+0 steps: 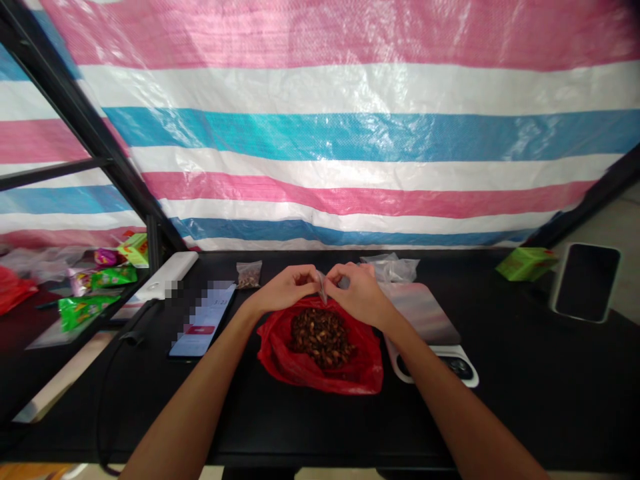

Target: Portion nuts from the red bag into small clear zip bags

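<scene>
Small clear plastic bag (pixel 322 288) stands pinched between your fingertips, just above the far rim of the red plastic bag (pixel 273 353). Your left hand (pixel 285 288) and right hand (pixel 361 295) are both narrow, closed on its upper edge from either side, nearly meeting. You cannot tell from this view whether its mouth is open. The hold seems placed so that anything loose would fall into the dark seeds (pixel 321 337), kind unclear, inside the red bag. A filled small bag (pixel 249 274) lies on the black table (pixel 500 400), far of your left hand. A white weighing scale (pixel 425 313) sits close on the right, leaving little room there; a phone (pixel 203 321) lies close on the left. Crumpled clear bags (pixel 391 269) lie far of your right hand. Your forearms cross the table's near edge.
</scene>
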`<action>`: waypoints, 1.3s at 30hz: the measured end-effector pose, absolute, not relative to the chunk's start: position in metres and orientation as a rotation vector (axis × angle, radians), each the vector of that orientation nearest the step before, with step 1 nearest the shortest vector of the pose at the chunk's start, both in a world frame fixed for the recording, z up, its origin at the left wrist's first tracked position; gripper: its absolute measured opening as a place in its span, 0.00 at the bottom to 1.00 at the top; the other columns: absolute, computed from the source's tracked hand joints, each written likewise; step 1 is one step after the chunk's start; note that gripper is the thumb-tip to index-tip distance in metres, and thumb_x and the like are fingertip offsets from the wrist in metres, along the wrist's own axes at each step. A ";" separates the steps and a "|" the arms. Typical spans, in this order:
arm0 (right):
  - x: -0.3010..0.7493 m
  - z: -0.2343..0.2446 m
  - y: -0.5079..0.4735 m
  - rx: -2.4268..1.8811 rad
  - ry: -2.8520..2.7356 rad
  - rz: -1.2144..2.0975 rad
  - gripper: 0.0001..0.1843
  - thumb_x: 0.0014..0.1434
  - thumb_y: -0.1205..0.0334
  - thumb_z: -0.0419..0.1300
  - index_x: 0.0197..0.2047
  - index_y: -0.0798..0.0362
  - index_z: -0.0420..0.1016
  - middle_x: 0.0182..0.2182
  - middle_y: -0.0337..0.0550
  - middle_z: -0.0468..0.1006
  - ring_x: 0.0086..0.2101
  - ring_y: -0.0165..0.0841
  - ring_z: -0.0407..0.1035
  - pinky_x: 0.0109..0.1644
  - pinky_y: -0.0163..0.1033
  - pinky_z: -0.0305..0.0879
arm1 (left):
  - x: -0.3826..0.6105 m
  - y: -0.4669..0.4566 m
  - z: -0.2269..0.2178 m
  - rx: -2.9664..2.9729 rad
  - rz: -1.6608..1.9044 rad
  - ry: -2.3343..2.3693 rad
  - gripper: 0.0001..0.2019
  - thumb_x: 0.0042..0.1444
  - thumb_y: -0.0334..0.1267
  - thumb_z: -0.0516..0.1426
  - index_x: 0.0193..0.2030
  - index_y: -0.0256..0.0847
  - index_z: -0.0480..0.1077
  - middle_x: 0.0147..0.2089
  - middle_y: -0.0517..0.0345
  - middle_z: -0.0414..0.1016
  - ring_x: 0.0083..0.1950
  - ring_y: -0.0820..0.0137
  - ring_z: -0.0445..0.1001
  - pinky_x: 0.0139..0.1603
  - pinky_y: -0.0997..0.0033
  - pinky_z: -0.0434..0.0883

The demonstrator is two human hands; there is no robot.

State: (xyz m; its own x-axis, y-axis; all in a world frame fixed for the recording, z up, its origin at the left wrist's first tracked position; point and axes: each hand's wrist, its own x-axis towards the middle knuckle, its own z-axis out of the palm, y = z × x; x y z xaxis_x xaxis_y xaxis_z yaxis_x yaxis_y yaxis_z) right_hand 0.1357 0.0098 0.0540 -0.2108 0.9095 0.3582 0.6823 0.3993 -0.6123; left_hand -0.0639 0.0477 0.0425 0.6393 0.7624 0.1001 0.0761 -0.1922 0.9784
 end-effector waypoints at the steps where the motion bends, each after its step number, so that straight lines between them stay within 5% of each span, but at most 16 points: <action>1: 0.136 0.052 0.010 -1.393 -1.961 0.353 0.08 0.59 0.63 0.63 0.28 0.48 0.78 0.28 0.35 0.82 0.36 0.37 0.73 0.55 0.50 0.52 | -0.063 0.048 0.042 1.689 0.729 0.712 0.07 0.58 0.37 0.60 0.30 0.37 0.71 0.31 0.60 0.75 0.34 0.73 0.71 0.39 0.73 0.67; 5: 0.140 0.051 0.012 -1.425 -1.924 0.186 0.09 0.61 0.59 0.62 0.28 0.48 0.76 0.28 0.38 0.82 0.37 0.38 0.72 0.54 0.50 0.52 | -0.063 0.050 0.042 1.695 0.801 0.786 0.05 0.55 0.32 0.57 0.28 0.38 0.68 0.27 0.65 0.70 0.29 0.76 0.66 0.34 0.76 0.63; 12: 0.146 0.053 0.012 -1.446 -1.920 0.331 0.24 0.74 0.45 0.46 0.63 0.45 0.73 0.35 0.42 0.86 0.43 0.45 0.77 0.60 0.55 0.52 | -0.072 0.047 0.044 1.356 0.882 0.627 0.04 0.52 0.34 0.64 0.35 0.38 0.74 0.37 0.57 0.80 0.39 0.69 0.77 0.48 0.68 0.73; 17: 0.150 0.056 0.015 -1.265 -1.849 0.731 0.22 0.71 0.45 0.52 0.48 0.48 0.82 0.43 0.43 0.85 0.42 0.41 0.77 0.52 0.47 0.66 | -0.080 0.041 0.046 1.334 0.666 0.541 0.16 0.51 0.44 0.70 0.42 0.37 0.78 0.43 0.50 0.83 0.43 0.64 0.80 0.50 0.65 0.74; 22: 0.162 0.063 0.015 -1.047 -1.820 1.034 0.19 0.68 0.45 0.57 0.48 0.49 0.80 0.42 0.42 0.83 0.41 0.37 0.76 0.44 0.40 0.70 | -0.086 0.042 0.051 1.381 0.538 0.438 0.28 0.51 0.65 0.65 0.38 0.38 0.73 0.39 0.47 0.81 0.34 0.66 0.78 0.30 0.72 0.69; 26: 0.162 0.067 0.010 -0.969 -1.854 1.071 0.15 0.66 0.49 0.61 0.50 0.48 0.78 0.41 0.41 0.81 0.40 0.35 0.75 0.43 0.38 0.71 | -0.086 0.044 0.053 1.411 0.519 0.557 0.29 0.52 0.65 0.63 0.42 0.39 0.72 0.40 0.50 0.80 0.27 0.73 0.73 0.22 0.77 0.58; 28: 0.159 0.069 0.007 -0.951 -1.866 1.081 0.15 0.65 0.50 0.62 0.50 0.48 0.78 0.39 0.40 0.81 0.38 0.34 0.74 0.43 0.38 0.71 | -0.085 0.044 0.051 1.443 0.459 0.561 0.29 0.52 0.63 0.66 0.48 0.39 0.72 0.38 0.52 0.80 0.28 0.74 0.73 0.25 0.77 0.62; 33: 0.148 0.072 0.001 -0.913 -1.869 0.963 0.12 0.62 0.56 0.67 0.48 0.48 0.79 0.40 0.39 0.80 0.38 0.34 0.73 0.45 0.38 0.71 | -0.080 0.043 0.042 1.391 0.378 0.425 0.34 0.45 0.51 0.73 0.57 0.40 0.72 0.45 0.48 0.81 0.48 0.60 0.80 0.50 0.62 0.74; 39: 0.143 0.077 -0.007 -0.851 -1.865 0.833 0.14 0.57 0.59 0.72 0.47 0.47 0.80 0.44 0.40 0.80 0.43 0.35 0.74 0.51 0.40 0.70 | -0.081 0.043 0.042 1.441 0.342 0.367 0.31 0.48 0.44 0.73 0.58 0.41 0.73 0.46 0.50 0.81 0.49 0.61 0.81 0.55 0.58 0.74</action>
State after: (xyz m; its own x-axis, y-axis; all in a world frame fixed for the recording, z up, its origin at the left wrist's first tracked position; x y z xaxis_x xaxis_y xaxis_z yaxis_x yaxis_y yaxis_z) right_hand 0.1432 -0.0065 0.0767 -0.3620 0.8198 0.4437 0.2165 0.5369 -0.8154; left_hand -0.0815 0.0433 0.0416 0.8968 0.4408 -0.0378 -0.0072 0.1000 0.9950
